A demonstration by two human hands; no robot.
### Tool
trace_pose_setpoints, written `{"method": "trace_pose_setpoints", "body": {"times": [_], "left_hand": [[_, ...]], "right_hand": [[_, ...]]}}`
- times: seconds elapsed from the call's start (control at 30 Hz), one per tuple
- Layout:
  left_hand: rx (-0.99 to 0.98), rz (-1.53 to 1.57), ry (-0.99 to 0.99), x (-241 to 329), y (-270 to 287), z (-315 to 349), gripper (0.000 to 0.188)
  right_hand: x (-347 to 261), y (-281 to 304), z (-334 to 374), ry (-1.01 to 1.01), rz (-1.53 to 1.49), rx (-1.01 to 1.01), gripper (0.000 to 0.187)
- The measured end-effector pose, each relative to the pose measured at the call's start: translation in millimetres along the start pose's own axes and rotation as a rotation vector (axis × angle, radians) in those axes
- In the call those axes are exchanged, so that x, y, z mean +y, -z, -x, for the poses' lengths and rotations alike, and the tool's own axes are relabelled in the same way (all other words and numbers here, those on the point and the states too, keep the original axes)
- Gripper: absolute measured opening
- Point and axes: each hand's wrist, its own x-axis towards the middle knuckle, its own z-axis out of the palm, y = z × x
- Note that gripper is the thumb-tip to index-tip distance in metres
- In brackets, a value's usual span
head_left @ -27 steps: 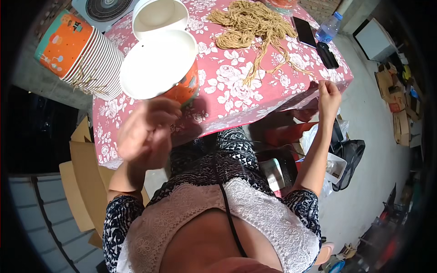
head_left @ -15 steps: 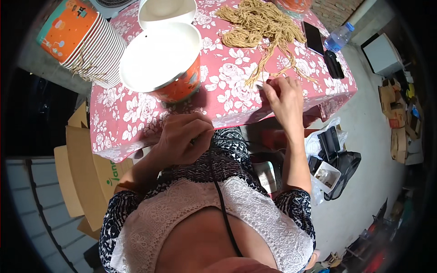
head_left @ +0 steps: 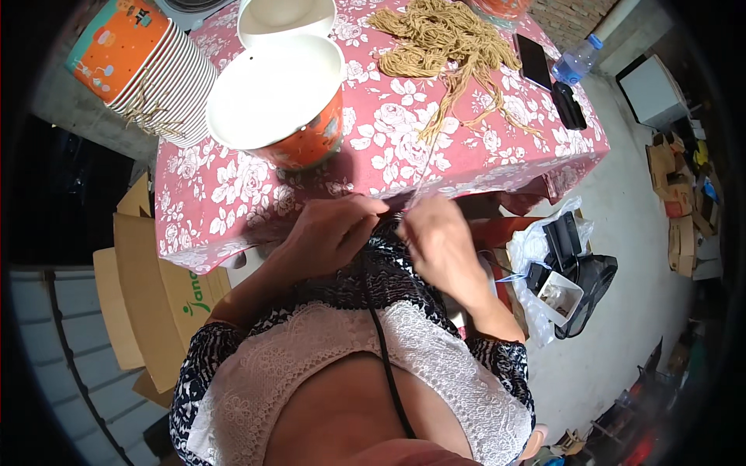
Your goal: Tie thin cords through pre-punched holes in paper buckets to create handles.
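Note:
Beside the table's front edge, my left hand (head_left: 334,231) is closed in a pinch; whatever its fingertips hold is too small to make out. Close to its right, my right hand (head_left: 437,242) is blurred by motion, its fingers drawn together. A thin pale strand (head_left: 427,165) stretches from the string pile to this hand, which appears to grip its end. The loose heap of tan string (head_left: 443,43) lies on the table's far side, several ends trailing toward me. Left of the heap stands a large orange paper bucket (head_left: 307,133) with a white lid or inside facing up.
A flowered pink cloth (head_left: 396,124) covers the table. Stacked orange paper buckets (head_left: 159,74) lean at the far left, another white bucket (head_left: 287,19) behind. A phone (head_left: 532,62), a water bottle (head_left: 576,60) and a black case (head_left: 569,106) line the right. Cardboard (head_left: 151,295) stands at left.
My right hand has come back from the string ends toward my left hand, drawing a thin strand across the cloth. My left hand has shifted slightly right.

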Motion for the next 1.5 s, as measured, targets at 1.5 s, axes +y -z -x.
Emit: {"method": "trace_pose_setpoints", "body": {"times": [1.5], "left_hand": [[0.220,-0.282,0.220,35.1,156.3,-50.6,0.018]], "right_hand": [[-44.0,-71.9,-105.5,0.001,-0.347,0.815,0.015]]}}
